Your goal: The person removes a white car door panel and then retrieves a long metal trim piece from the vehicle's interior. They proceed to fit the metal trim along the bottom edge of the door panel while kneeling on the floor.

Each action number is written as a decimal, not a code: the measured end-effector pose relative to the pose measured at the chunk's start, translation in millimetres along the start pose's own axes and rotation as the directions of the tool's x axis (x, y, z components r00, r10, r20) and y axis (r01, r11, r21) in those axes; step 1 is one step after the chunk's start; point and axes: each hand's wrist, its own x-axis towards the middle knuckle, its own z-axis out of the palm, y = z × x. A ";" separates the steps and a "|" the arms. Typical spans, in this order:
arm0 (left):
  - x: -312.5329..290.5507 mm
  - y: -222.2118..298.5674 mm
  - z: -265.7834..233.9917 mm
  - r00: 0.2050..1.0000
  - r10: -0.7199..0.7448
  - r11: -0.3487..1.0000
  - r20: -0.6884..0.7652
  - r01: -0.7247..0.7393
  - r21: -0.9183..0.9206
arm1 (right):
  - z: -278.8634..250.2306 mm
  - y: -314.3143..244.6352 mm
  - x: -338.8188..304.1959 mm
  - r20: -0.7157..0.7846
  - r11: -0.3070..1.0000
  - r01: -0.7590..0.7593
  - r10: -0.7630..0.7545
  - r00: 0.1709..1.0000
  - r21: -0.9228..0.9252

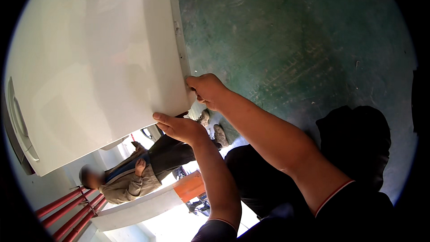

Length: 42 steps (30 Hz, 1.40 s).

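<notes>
Well, both my hands are on the white door (98, 71), which fills the space ahead and to my left, its upper end running out of view. My right hand (209, 88) is clamped on the door's right edge just above the lower corner, thumb at the rim and fingers curled in. My left hand (179, 127) grips the bottom edge near that same corner, thumb flat on the white face; most of its fingers are hidden. The door's handle (20, 116) sits by its far left edge. All along the door's right edge spreads scuffed green floor (286, 31), the widest room for moving; my dark-clad legs (354, 139) are to the door's lower right. Below the door's bottom edge, a person in a tan jacket (130, 186) stands in the way, with shoes (219, 134) just past the door's corner. Red pipes (74, 213) and an orange panel (190, 186) lie below the door too.
</notes>
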 end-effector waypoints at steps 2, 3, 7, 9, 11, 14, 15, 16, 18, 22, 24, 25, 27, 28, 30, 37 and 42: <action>-0.2 0.6 -1.0 1.000 -0.014 1.000 0.002 0.014 -0.004 | 4.9 0.1 -4.9 -0.029 0.995 0.074 -0.076 0.997 -0.062; -0.7 0.5 -0.6 1.000 -0.009 1.000 0.000 0.009 -0.003 | 6.7 0.1 -6.4 -0.047 0.990 0.110 -0.115 0.992 -0.091; 2.0 -3.9 -1.7 0.999 0.047 0.998 -0.007 -0.047 0.038 | 3.6 2.4 -2.0 -0.024 0.966 0.178 -0.185 0.982 -0.187; -1.2 0.9 1.9 0.999 0.043 0.998 -0.014 -0.042 0.035 | 1.1 3.4 -0.6 -0.036 0.929 0.238 -0.259 0.965 -0.285; -1.6 0.8 1.5 0.999 0.043 0.998 -0.015 -0.042 0.044 | -1.0 0.1 -3.2 -0.030 0.885 0.269 -0.303 0.953 -0.380; 0.1 -2.3 -1.4 0.999 0.047 0.997 -0.018 -0.045 0.067 | -2.2 -11.9 -9.1 -0.005 0.835 0.272 -0.313 0.950 -0.479; -0.9 0.1 0.1 0.999 0.046 0.997 -0.027 -0.044 0.069 | -2.1 -14.7 -9.5 0.000 0.830 0.271 -0.310 0.951 -0.487; -2.1 2.5 1.0 0.998 0.044 0.997 -0.036 -0.042 0.071 | -2.2 -16.5 -10.7 0.005 0.826 0.269 -0.307 0.952 -0.495; -3.9 6.4 0.4 1.000 0.015 0.998 -0.021 -0.014 0.062 | -7.8 -14.5 -9.2 0.007 0.830 0.278 -0.313 0.950 -0.484; -5.3 8.3 2.4 1.000 0.010 0.999 -0.024 -0.009 0.038 | -16.3 -11.1 -6.0 0.067 0.833 0.455 -0.458 0.886 -0.317; -3.7 5.5 -0.1 1.000 0.014 0.999 -0.008 -0.014 0.045 | -13.8 -17.7 -3.8 0.082 0.689 0.561 -0.596 0.799 -0.459; -3.2 4.4 -1.1 1.000 0.016 0.999 -0.001 -0.016 0.048 | -12.4 -21.1 -2.5 0.099 0.603 0.600 -0.658 0.747 -0.525; -3.1 3.1 -1.0 1.000 0.021 0.999 -0.007 -0.021 0.044 | -6.8 -28.7 -8.4 0.104 0.587 0.593 -0.657 0.746 -0.551; -3.0 2.5 -1.2 1.000 0.023 0.999 -0.010 -0.023 0.041 | -4.9 -31.2 -10.9 0.107 0.578 0.590 -0.657 0.746 -0.565; -3.0 3.5 0.3 1.000 0.018 0.999 -0.016 -0.018 0.051 | -6.7 -33.2 -9.2 0.096 0.522 0.577 -0.684 0.723 -0.628; -2.5 0.4 -2.6 0.998 0.025 0.995 -0.053 -0.020 0.099 | -6.4 -33.2 -6.0 0.108 0.473 0.638 -0.747 0.656 -0.608; -3.7 6.8 0.9 0.997 0.003 0.995 -0.077 0.005 0.101 | -9.0 -54.3 -0.3 0.145 0.402 0.595 -0.732 0.665 -0.696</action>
